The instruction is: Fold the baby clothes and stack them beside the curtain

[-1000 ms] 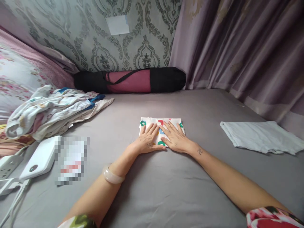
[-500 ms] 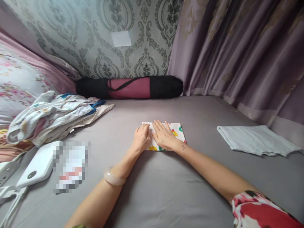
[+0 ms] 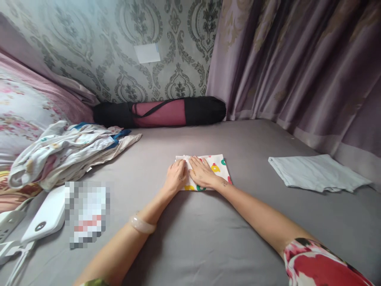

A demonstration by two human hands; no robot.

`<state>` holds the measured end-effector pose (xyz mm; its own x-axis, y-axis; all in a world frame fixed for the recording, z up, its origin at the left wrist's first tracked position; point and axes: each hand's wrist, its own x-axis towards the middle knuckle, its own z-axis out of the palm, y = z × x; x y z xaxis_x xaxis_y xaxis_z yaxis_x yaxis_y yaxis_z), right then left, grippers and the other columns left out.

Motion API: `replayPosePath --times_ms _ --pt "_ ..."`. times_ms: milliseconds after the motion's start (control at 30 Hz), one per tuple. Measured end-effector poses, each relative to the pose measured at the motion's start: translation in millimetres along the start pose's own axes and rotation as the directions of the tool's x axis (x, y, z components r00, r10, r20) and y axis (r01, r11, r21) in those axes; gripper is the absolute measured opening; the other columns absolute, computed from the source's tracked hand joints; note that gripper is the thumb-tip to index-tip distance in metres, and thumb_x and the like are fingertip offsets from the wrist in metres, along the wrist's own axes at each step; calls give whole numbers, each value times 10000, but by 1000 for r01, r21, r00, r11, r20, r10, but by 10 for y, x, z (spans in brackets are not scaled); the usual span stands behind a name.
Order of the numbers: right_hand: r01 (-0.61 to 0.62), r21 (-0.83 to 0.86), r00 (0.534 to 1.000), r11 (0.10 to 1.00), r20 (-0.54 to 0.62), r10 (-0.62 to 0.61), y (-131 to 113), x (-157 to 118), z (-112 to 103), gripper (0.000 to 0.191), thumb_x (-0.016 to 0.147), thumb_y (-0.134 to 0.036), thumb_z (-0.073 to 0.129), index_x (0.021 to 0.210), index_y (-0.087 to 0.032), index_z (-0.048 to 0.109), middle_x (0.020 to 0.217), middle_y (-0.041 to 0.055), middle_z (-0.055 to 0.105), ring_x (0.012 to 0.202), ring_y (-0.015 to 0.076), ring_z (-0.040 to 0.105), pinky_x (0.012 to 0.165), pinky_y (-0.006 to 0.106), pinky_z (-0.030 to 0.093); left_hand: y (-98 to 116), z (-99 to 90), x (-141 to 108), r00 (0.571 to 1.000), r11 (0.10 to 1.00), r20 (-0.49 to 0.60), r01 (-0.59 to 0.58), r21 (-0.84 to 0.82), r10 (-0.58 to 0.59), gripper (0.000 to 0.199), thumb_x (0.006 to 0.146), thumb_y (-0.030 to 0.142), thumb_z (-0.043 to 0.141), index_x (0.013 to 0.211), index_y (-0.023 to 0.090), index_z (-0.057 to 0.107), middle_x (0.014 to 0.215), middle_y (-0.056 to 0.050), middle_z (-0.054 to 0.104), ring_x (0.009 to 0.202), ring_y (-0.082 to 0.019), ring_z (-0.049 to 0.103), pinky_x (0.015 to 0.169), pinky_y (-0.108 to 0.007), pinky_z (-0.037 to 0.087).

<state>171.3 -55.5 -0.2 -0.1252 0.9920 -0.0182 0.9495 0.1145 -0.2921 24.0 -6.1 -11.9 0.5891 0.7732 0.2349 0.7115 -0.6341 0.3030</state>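
A folded white cloth (image 3: 219, 162) with yellow, green and red prints lies flat on the grey sheet, a neat rectangle in front of me. My left hand (image 3: 176, 176) is at its left edge, fingers curled together over that side. The fingertips there are partly hidden. My right hand (image 3: 203, 174) rests flat on top of the cloth, fingers stretched out and pointing up and left, close beside the left hand. Parts of the print are covered by both hands.
Loose clothes (image 3: 68, 149) are heaped at the left, near a white power bank (image 3: 46, 214) and cables (image 3: 20, 258). A folded pale garment (image 3: 315, 172) lies at the right. A black and maroon rolled bag (image 3: 160, 112) sits against the wall, beside purple curtains (image 3: 256, 59).
My right hand has slid slightly left across the cloth and its fingers are closer together, showing more of the print. The left hand stays at the left edge. The view has shifted slightly.
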Motion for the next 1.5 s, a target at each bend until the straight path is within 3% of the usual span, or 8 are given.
replayPosePath --times_ms 133,267,400,500,667,900,1167,1500 --pt "-69 42 998 997 6 69 35 -42 -153 603 943 -245 225 1508 -48 296 1587 142 247 1476 229 180 1195 478 137 153 -166 60 994 996 103 19 86 -28 234 891 136 401 1073 187 540 1182 -123 635 1116 -249 592 944 -406 438" --pt "-100 -28 990 995 -105 96 56 -129 -159 603 924 -222 269 1488 -19 329 1577 166 265 1474 260 183 1198 488 104 422 -229 178 999 999 34 25 25 -26 275 899 125 380 1113 168 547 1185 -131 641 1145 -246 579 986 -401 417" --pt "-59 -100 990 993 -134 45 84 -196 -71 678 872 -247 386 1494 10 304 1577 191 239 1476 285 167 1200 494 75 583 -95 232 998 995 -14 60 -80 -61 314 937 129 308 1115 158 566 1109 -121 672 1094 -224 603 989 -376 427" --pt "-53 -134 992 990 -117 37 108 -207 -1 670 876 -246 394 1497 -9 315 1578 190 230 1477 286 162 1199 500 64 550 72 195 998 997 -31 57 -58 -59 373 997 239 247 1185 152 557 1254 -143 620 1242 -249 521 1080 -449 361" --pt "-50 -157 995 986 -94 35 130 -195 58 648 900 -252 379 1510 -44 310 1584 193 194 1478 297 153 1190 520 87 426 241 120 996 999 74 49 -22 -47 497 1021 339 185 1395 134 442 1490 -149 441 1430 -276 318 1161 -513 250" --pt "-38 -158 996 987 -84 25 140 -199 42 623 922 -260 361 1511 -60 318 1591 174 203 1480 294 147 1191 515 81 438 227 132 990 996 113 84 -16 -81 522 1022 357 190 1427 120 421 1508 -159 416 1454 -270 273 1175 -512 235" --pt "-143 -133 960 981 -258 106 177 -204 53 574 979 -267 219 1498 -51 331 1586 149 240 1478 240 174 1202 481 67 351 222 107 995 997 -75 62 48 -58 532 1000 329 205 1419 96 435 1485 -173 444 1445 -285 292 1178 -510 241" --pt "-164 -109 975 980 -167 145 209 -209 85 586 990 -304 202 1503 -45 315 1579 159 252 1469 265 204 1190 518 99 312 298 84 997 990 25 73 123 -76 558 997 367 227 1444 82 400 1539 -182 351 1459 -299 251 1181 -500 227"
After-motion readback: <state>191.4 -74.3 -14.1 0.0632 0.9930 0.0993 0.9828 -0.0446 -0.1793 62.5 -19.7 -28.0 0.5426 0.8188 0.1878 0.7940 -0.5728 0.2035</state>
